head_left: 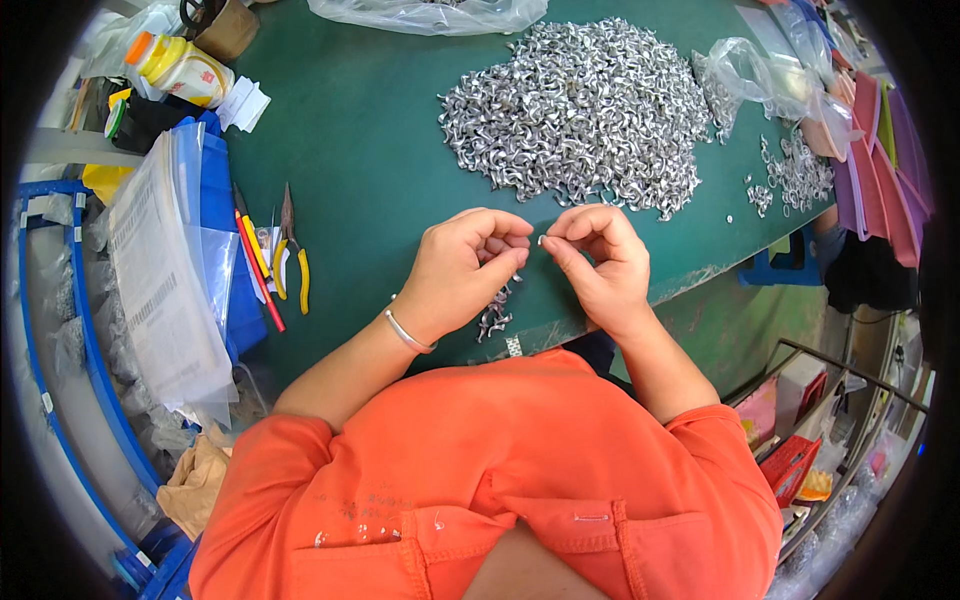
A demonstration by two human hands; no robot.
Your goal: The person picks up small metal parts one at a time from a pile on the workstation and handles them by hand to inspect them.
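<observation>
Both hands are raised close together over the near part of the green table (380, 120). My right hand (605, 262) pinches a tiny silvery metal piece (541, 240) between thumb and forefinger. Just left of it, my left hand (462, 265) has its fingers curled and the thumb near the forefinger; anything between them is too small to make out. Beneath the left hand lies a small group of curved metal pieces (494, 318), partly hidden by the fingers. Beyond both hands spreads a large heap of similar curved silvery pieces (585, 115).
Small rings (800, 172) lie at the right by a clear plastic bag (745, 75). Yellow-handled pliers (304, 280) and a red pen (258, 265) lie at left, near stacked papers (160, 260). A yellow bottle (185, 72) is at far left. Pink and purple bins (875, 150) stand at right.
</observation>
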